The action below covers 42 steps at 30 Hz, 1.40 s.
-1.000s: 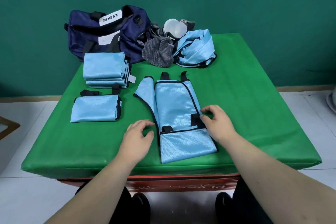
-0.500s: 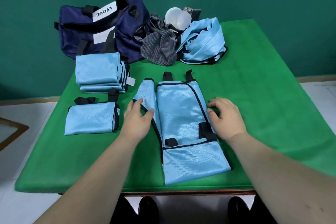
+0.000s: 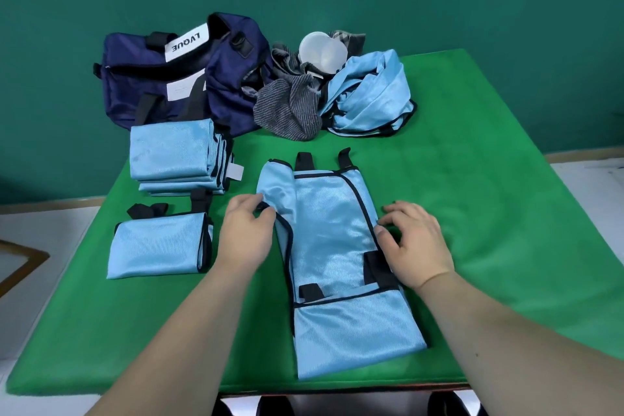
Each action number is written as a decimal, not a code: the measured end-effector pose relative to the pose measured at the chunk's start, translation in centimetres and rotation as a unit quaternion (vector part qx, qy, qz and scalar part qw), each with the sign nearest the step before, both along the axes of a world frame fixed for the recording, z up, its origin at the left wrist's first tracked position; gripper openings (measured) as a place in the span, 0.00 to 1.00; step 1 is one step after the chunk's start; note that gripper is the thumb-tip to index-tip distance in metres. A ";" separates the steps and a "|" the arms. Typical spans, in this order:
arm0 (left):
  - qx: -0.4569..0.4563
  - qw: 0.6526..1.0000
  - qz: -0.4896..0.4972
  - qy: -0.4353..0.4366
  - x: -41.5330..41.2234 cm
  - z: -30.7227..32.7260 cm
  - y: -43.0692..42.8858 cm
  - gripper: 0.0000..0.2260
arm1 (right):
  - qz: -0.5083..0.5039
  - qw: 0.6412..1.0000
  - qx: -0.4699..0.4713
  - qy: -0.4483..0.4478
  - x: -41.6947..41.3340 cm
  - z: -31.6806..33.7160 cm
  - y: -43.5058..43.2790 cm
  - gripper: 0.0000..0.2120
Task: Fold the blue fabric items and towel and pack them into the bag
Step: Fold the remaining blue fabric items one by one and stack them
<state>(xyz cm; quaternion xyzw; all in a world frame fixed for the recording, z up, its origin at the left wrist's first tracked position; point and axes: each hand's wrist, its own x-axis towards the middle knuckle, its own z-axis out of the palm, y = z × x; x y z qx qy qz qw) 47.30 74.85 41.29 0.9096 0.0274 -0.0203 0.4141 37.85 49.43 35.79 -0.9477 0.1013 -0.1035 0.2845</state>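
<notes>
One spread blue fabric item (image 3: 324, 230) mid-table: left hand (image 3: 248, 233) pinches its left flap, right hand (image 3: 415, 243) grips its right edge (fingers curled). One bag (image 3: 175, 78) far left, one towel (image 3: 290, 108) beside; open table (image 3: 506, 196) right

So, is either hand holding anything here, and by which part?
Both hold the blue fabric item: left hand pinches its left flap's trimmed edge, right hand grips its right edge.

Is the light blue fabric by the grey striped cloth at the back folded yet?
Not folded. The light blue shiny fabric lies in a crumpled heap, black-trimmed edges looping loosely.
</notes>
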 end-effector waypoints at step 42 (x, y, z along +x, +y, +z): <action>0.123 0.975 -0.176 -0.054 6.6 -2.1 -1.9 0.09 | 0.182 0.960 -0.186 0.104 0.4 1.2 0.6 0.34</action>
